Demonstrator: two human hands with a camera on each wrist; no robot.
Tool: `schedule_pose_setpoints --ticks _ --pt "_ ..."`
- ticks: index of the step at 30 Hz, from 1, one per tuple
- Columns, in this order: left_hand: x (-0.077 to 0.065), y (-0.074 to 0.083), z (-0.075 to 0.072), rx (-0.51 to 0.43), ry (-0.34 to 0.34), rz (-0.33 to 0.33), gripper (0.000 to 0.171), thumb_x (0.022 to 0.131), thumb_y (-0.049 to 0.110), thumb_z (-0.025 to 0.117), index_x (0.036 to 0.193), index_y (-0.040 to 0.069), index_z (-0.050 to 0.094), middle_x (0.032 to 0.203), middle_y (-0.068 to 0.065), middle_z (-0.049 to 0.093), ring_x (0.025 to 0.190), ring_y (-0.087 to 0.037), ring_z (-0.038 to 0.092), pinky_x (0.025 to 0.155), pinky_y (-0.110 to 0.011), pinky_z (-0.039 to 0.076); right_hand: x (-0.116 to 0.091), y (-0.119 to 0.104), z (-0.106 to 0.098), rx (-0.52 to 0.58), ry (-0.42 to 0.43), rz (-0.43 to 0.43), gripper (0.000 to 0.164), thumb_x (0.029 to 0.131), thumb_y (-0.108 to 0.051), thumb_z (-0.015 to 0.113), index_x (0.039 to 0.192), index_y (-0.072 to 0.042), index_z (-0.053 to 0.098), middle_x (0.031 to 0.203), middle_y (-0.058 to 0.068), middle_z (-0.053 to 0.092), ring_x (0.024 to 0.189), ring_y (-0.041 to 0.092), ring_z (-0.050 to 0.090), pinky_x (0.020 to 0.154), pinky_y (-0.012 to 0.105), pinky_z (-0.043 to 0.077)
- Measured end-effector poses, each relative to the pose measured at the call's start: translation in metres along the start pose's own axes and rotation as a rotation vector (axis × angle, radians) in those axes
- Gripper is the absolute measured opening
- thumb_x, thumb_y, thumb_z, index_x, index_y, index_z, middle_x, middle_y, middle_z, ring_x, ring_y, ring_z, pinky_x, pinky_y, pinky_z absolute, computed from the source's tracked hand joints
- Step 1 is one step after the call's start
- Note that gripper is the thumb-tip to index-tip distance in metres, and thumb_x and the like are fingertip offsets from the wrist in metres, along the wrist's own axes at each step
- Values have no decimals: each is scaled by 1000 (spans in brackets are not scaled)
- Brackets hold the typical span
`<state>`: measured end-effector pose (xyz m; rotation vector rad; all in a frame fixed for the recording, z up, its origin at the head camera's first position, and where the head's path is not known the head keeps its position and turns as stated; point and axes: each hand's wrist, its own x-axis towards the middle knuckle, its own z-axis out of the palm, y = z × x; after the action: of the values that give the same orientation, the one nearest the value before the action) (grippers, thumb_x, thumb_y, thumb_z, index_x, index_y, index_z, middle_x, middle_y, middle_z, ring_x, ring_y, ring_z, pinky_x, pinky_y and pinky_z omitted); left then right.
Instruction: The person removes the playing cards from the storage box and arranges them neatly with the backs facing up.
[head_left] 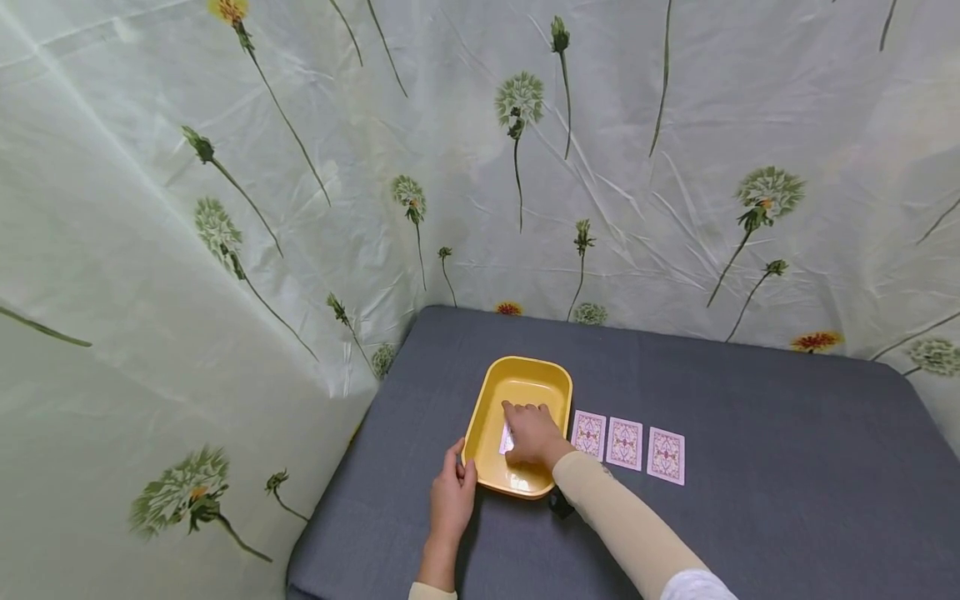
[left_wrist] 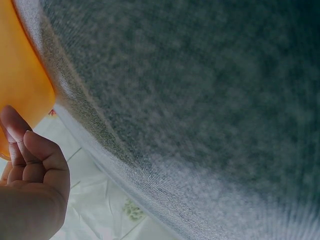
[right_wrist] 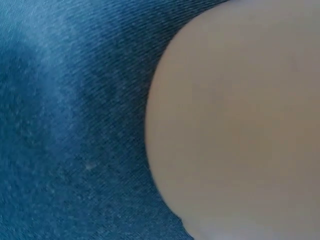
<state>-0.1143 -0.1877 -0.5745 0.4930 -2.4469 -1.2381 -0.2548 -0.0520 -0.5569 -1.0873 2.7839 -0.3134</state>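
A yellow rectangular tray (head_left: 517, 367) stands on the grey padded surface. My left hand (head_left: 452, 500) holds its near left corner from outside; in the left wrist view bent fingers (left_wrist: 17, 122) meet the tray's outer wall (left_wrist: 22, 75). Inside the tray, my right hand (head_left: 534, 433) grips a pink-patterned playing card (head_left: 506, 439), fingers toward its far end and thumb toward its near end. The hand covers much of this card. Only a blurred, skin-toned part of the right hand (right_wrist: 235, 120) fills the right wrist view.
To the right of the tray lie three playing cards in a row, backs up: one near the tray (head_left: 588, 433), a middle card (head_left: 624, 443) and a right-hand card (head_left: 667, 456). Dandelion-patterned cloth (head_left: 465, 167) hangs behind and at the left of the grey surface (head_left: 787, 467).
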Motion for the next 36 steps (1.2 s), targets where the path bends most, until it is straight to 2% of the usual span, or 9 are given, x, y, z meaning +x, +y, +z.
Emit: schedule_pose_setpoints --ticks 5,14,21,29,36 --pt "-1 0 3 -15 -13 6 36 95 11 59 130 4 56 66 6 40 53 -7 36 50 -24 32 -5 1 -2 -33 8 9 90 65 -41 81 137 1 47 118 15 63 104 33 60 92 49 39" --pt "-1 2 3 -25 -6 17 35 95 11 59 129 4 57 66 7 41 52 -5 36 50 -25 31 -6 7 -11 7 19 27 93 67 -46 81 140 -2 46 120 13 64 105 32 59 96 50 37" --pt "4 0 1 -25 14 40 35 94 9 59 129 4 58 64 6 40 51 -3 34 49 -25 31 -7 11 -24 33 20 8 91 64 -49 77 139 -5 47 107 10 68 97 30 61 94 49 37" --pt "3 -1 1 -14 13 25 36 94 10 60 129 4 57 65 6 40 52 -6 36 50 -25 31 -13 15 -34 13 -6 5 91 64 -51 78 138 -7 48 110 9 68 100 29 61 95 53 35" --pt "1 -1 1 -10 15 26 36 94 10 59 129 3 57 65 6 40 51 -7 36 49 -26 31 -17 21 -41 12 18 2 91 62 -51 80 136 -7 50 110 6 68 102 30 59 95 55 33"
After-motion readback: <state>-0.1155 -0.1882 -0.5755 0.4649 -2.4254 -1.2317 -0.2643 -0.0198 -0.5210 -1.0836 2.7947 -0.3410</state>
